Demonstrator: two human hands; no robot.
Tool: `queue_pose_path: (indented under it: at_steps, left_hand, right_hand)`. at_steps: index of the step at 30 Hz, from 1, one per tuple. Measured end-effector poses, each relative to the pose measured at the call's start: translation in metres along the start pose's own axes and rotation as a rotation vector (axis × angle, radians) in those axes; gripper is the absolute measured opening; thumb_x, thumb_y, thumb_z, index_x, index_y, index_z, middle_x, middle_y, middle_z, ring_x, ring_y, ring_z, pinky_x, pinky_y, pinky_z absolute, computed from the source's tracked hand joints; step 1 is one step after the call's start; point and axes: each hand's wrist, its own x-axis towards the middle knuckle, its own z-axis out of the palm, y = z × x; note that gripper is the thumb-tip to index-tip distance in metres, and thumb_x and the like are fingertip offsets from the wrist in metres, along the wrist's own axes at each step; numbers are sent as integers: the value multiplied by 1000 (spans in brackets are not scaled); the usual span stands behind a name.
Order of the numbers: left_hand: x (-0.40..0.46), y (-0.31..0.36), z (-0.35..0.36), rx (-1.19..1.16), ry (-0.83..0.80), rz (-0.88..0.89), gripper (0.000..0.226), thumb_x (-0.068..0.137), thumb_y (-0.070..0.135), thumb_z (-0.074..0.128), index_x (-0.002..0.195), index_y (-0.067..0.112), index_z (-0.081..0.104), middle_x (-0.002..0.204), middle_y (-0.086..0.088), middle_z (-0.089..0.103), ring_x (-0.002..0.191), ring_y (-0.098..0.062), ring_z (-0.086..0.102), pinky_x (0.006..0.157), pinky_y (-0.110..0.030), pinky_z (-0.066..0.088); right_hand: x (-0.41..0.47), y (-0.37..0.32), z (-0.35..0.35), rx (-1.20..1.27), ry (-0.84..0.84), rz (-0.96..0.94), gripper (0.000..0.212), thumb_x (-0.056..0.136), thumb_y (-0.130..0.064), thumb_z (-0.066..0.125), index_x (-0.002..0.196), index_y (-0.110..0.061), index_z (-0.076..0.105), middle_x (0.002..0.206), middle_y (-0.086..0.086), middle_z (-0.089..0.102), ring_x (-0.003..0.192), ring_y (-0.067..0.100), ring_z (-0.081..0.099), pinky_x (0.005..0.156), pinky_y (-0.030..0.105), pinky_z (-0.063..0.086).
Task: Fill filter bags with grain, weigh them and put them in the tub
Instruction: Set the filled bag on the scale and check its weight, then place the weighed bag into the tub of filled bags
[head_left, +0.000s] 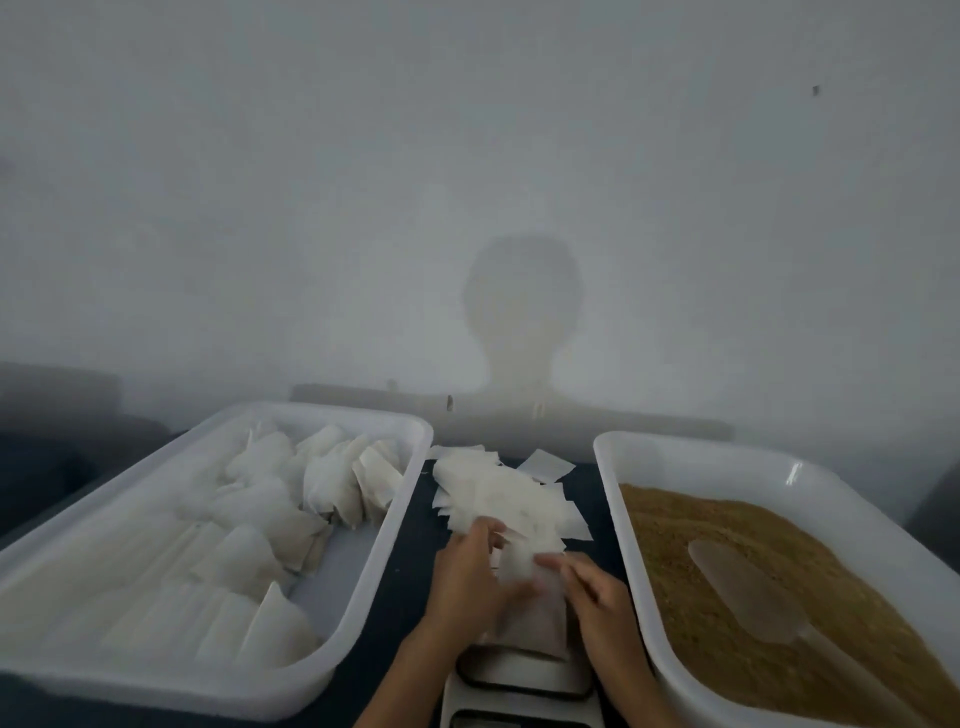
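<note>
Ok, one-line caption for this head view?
Both hands, left and right, hold a filled bag over the scale, between the bag tub and grain tub.

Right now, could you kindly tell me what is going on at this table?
A person is handling a white filter bag with both hands, the left hand and right hand gripping it over a small white scale. Loose empty white bags lie just beyond. The white plastic tub on the left holds filled bags; the white tub on the right holds brown grain with a translucent scoop resting in it.
</note>
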Motion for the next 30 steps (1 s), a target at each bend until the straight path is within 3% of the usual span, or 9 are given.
queue_pose_path:
  at_steps: [3,6,11,15,18,21,24,28,30]
  left_hand:
    - [0,11,-8,-6,-15,-17,76,65,46,79,125,33,35,102,14,46,96,-5,49,70,-11,38]
    - [-3,18,-25,117,91,38,48,77,41,71,116,30,45,93,17,52,84,-2,53,61,-7,35]
    - [-3,36,-75,373,248,107,22,92,30,53,108,16,60,107,-1,65,98,-16,61,83,-24,46]
    - [-3,31,-129,498,323,35,21,94,31,49,101,15,61,101,-2,66,95,-21,62,82,-28,45]
    - [-9,5,-166,416,360,-63,16,86,28,60,75,17,56,88,-7,67,87,-26,63,74,-30,45]
    - [-11,-30,-192,382,293,-213,24,80,28,68,69,20,48,90,-10,66,90,-29,61,66,-28,38]
    - [-11,-58,-204,400,178,-328,16,82,25,67,83,13,57,98,-9,60,97,-26,60,72,-28,44]
    - [-10,-82,-206,453,40,-410,32,82,20,65,64,17,39,78,0,48,89,-16,51,68,-24,40]
    - [-10,-85,-207,456,-31,-472,22,82,15,65,70,14,46,83,-6,55,99,-23,58,69,-26,44]
  right_hand:
    - [0,-19,6,46,6,-48,28,95,-5,48,93,-20,72,101,-6,69,96,-4,61,79,4,42]
    - [4,-40,17,61,22,-140,30,92,-2,51,90,-24,71,97,-7,69,93,-6,60,78,3,42]
    - [22,-81,48,95,-7,-260,34,92,4,48,93,-20,72,98,-8,70,96,-2,61,81,6,44]
    - [41,-113,88,107,-97,-296,38,92,6,46,94,-22,72,100,-11,69,98,0,61,82,8,45]
    - [49,-126,124,25,-165,-276,33,95,2,44,97,-22,66,106,-9,64,101,1,57,85,8,43]
    - [49,-126,158,-145,-239,-234,28,95,1,40,105,-15,61,112,-3,59,100,4,53,85,7,40]
    - [46,-117,188,-421,-423,-142,28,95,-5,42,119,-10,56,122,5,57,107,14,54,94,23,44]
    - [43,-112,218,-809,-711,-9,28,92,-13,53,120,-5,56,122,12,58,111,28,55,91,34,43]
    - [43,-109,227,-895,-791,50,29,93,-11,50,121,-2,54,124,16,56,113,30,54,91,34,42]
